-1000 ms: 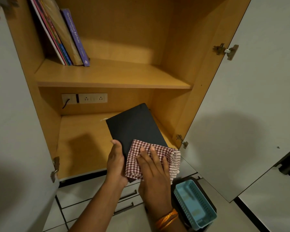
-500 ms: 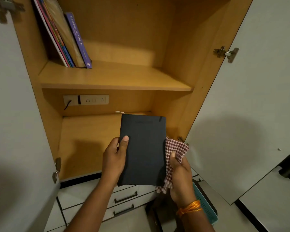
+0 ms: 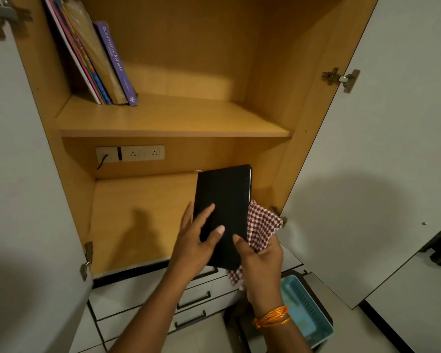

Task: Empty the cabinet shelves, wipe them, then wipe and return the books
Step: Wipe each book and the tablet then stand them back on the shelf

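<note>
A black hardcover book (image 3: 224, 200) is held in front of the lower shelf (image 3: 138, 220) of the open wooden cabinet. My left hand (image 3: 194, 240) grips its left edge, thumb across the cover. My right hand (image 3: 259, 261) holds the book's lower right corner together with a red-and-white checked cloth (image 3: 261, 228) bunched behind the book. Several books (image 3: 94, 59), one with a purple spine, lean against the left wall on the upper shelf (image 3: 189, 118).
Both white cabinet doors (image 3: 392, 161) stand open on either side. A socket strip (image 3: 130, 153) with a plugged cable sits on the back wall. White drawers (image 3: 196, 299) lie below the cabinet. A light blue basket (image 3: 306, 312) sits on the floor at right.
The cloth was on top of the black book, pressed by my right hand; now it lies behind the book's right side. The book has turned upright and moved slightly right.
</note>
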Tool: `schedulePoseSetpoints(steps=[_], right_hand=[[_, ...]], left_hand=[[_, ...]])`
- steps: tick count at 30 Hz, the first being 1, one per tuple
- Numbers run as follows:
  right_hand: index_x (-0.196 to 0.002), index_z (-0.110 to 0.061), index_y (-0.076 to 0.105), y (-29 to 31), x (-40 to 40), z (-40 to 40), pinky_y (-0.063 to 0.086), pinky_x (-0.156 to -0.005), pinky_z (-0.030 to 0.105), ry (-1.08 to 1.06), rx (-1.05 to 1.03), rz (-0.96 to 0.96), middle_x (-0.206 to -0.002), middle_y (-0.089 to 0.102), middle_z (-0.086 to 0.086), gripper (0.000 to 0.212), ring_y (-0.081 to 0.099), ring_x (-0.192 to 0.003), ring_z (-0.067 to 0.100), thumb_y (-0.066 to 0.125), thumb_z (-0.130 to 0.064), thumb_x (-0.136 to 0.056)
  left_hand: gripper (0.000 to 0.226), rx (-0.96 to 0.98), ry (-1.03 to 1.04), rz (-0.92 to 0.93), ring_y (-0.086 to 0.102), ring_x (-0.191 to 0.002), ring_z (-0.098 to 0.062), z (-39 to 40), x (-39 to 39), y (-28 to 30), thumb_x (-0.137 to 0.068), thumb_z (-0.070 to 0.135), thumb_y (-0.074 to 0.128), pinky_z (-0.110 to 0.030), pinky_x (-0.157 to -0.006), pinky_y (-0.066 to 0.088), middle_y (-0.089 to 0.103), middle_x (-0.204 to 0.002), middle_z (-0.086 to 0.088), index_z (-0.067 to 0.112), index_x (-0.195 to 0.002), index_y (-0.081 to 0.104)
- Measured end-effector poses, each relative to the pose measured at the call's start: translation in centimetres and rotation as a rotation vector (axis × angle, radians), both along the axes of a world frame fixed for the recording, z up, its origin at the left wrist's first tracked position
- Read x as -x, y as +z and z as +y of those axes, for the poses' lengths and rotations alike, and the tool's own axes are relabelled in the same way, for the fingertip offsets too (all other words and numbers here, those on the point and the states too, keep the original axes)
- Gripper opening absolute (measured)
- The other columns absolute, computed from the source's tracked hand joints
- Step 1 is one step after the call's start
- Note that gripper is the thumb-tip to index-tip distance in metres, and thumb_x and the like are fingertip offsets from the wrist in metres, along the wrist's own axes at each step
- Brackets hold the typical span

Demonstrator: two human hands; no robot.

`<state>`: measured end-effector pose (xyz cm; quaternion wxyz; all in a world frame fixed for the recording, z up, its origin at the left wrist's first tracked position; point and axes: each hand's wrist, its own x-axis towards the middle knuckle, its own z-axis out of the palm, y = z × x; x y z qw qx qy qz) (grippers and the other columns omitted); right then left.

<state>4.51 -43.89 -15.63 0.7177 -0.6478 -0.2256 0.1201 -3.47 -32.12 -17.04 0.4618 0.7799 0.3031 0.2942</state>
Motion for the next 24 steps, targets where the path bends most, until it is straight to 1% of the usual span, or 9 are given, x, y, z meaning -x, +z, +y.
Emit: schedulePoseSetpoints(steps=[3,6,8,11,14,17,19,23,24], right_hand=[[-0.123,-0.028,0.063,-0.1,1.0,0.5,0.059,-0.082,0.022,-0.118,0.055,-0.285,-0.107,0.071,-0.018,0.046,0.067,-0.098,-0.003,0.075,-0.006,-0.085],[-0.120,-0.030,0.066,-0.8,2.4,0.6,0.059,-0.075,0.023,-0.192,0.151,-0.502,-0.105,0.074,-0.012,0.044,0.068,-0.089,-0.001,0.074,-0.005,-0.084],[-0.128,-0.028,0.065,-1.6,3.3,0.6,0.060,-0.083,0.027,-0.207,0.240,-0.624,-0.115,0.073,-0.010,0.048,0.068,-0.098,0.002,0.071,-0.009,-0.085],[-0.140,-0.031,0.055,-2.2,4.5,0.6,0.053,-0.101,0.030,-0.150,0.340,-0.786,-0.139,0.062,-0.007,0.054,0.061,-0.123,0.009,0.056,-0.029,-0.086],[-0.140,-0.025,0.054,-2.2,5.1,0.5,0.048,-0.107,0.041,-0.078,0.468,-0.921,-0.145,0.055,-0.002,0.062,0.053,-0.133,0.019,0.049,-0.041,-0.080],[-0.138,-0.032,0.048,-2.0,4.8,0.4,0.046,-0.107,0.043,-0.015,0.553,-1.027,-0.143,0.054,-0.002,0.060,0.051,-0.131,0.021,0.052,-0.044,-0.079],[-0.137,-0.033,0.049,-1.8,4.6,0.5,0.046,-0.107,0.040,0.040,0.536,-1.022,-0.141,0.055,-0.004,0.056,0.052,-0.129,0.018,0.053,-0.046,-0.082],[-0.133,-0.028,0.058,-0.4,3.3,1.3,0.052,-0.100,0.045,-0.062,0.380,-0.821,-0.137,0.061,-0.001,0.050,0.057,-0.124,0.018,0.050,-0.029,-0.084],[-0.132,-0.025,0.059,-0.1,2.7,1.4,0.053,-0.097,0.047,-0.122,0.372,-0.857,-0.135,0.062,0.001,0.050,0.058,-0.122,0.021,0.057,-0.021,-0.083]], left_hand=[[0.054,0.098,-0.156,-0.053,0.011,-0.150,-0.001,-1.2,-0.5,1.0,-0.091,0.068,0.045,-0.024,-0.111,0.023,0.002,-0.168,0.018,0.065,-0.141,0.025],[0.079,0.330,-0.249,-0.302,0.029,-0.149,-0.007,-1.8,-0.5,1.1,-0.069,0.096,0.037,-0.036,-0.116,0.034,0.024,-0.164,0.021,0.070,-0.143,0.026],[0.093,0.555,-0.264,-0.487,0.047,-0.140,-0.011,-1.8,-0.8,0.7,-0.062,0.096,0.051,-0.044,-0.110,0.045,0.044,-0.155,0.017,0.062,-0.146,0.032],[0.113,1.091,-0.166,-0.618,0.056,-0.130,-0.038,-1.9,-1.3,1.1,-0.057,0.081,0.079,-0.058,-0.104,0.049,0.052,-0.147,-0.019,0.026,-0.150,0.044],[0.083,1.296,-0.106,-0.669,0.071,-0.101,-0.042,-1.9,-0.7,2.0,-0.088,0.072,0.051,-0.053,-0.081,0.061,0.068,-0.113,-0.029,-0.002,-0.125,0.062],[0.090,1.287,-0.100,-0.755,0.075,-0.064,-0.030,-2.8,-0.2,2.3,-0.098,0.067,0.027,-0.038,-0.051,0.061,0.072,-0.074,-0.022,-0.006,-0.077,0.075],[0.085,1.248,-0.056,-0.777,0.071,-0.049,-0.022,-2.4,-0.3,1.2,-0.103,0.058,0.023,-0.028,-0.040,0.054,0.069,-0.058,-0.015,-0.003,-0.068,0.071],[0.081,1.278,0.001,-0.755,0.074,-0.098,-0.036,-2.0,-0.4,0.4,-0.092,0.072,0.041,-0.046,-0.085,0.058,0.074,-0.110,-0.023,-0.001,-0.122,0.063],[0.081,1.283,0.006,-0.759,0.073,-0.102,-0.036,-2.1,-0.1,0.7,-0.091,0.072,0.041,-0.048,-0.087,0.057,0.072,-0.117,-0.023,0.003,-0.128,0.062]])
